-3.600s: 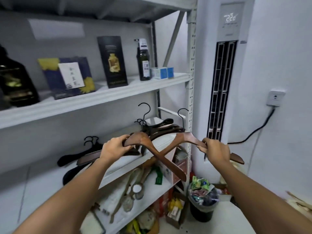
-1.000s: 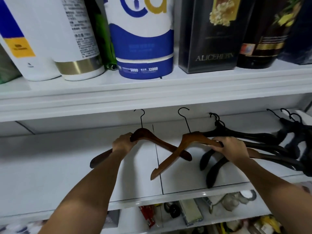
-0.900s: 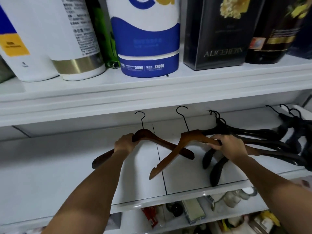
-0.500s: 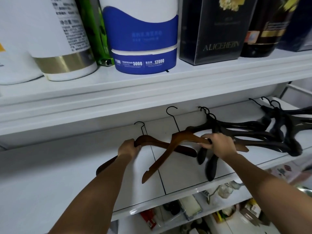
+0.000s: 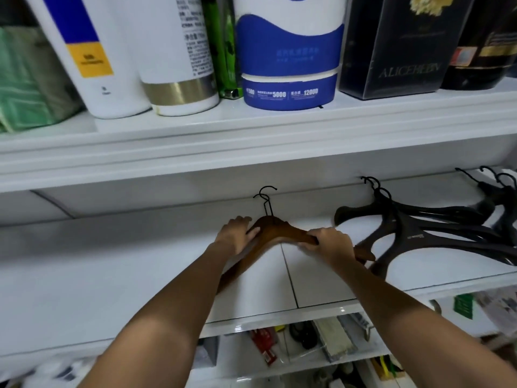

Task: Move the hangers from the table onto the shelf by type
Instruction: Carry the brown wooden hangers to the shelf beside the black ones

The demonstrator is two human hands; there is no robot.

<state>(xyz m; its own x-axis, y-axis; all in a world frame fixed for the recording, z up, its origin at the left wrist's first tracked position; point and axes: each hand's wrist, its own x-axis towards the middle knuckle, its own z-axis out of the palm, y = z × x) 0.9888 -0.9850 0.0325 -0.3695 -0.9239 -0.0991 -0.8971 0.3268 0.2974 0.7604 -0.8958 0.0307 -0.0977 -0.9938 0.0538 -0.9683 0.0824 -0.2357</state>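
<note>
Two brown wooden hangers [image 5: 279,229] lie stacked one on the other on the white middle shelf [image 5: 112,264], their black hooks pointing to the back wall. My left hand [image 5: 237,233] presses on the left shoulder of the stack. My right hand [image 5: 330,242] grips the right arm of the stack. To the right, a pile of black hangers [image 5: 419,233] lies on the same shelf, close to my right hand. A further group of black hangers [image 5: 500,197] sits at the far right edge.
The upper shelf [image 5: 251,141] just above holds white bottles [image 5: 173,51], a blue and white tub [image 5: 288,57], a green bottle [image 5: 221,46] and dark boxes [image 5: 397,43]. The lower shelf [image 5: 293,348] holds small clutter. Bare white shelf surface stretches left of the wooden hangers.
The two wooden hangers, held apart in each hand before, now lie together in one stack on the shelf. Both hands moved inward and down onto it.
</note>
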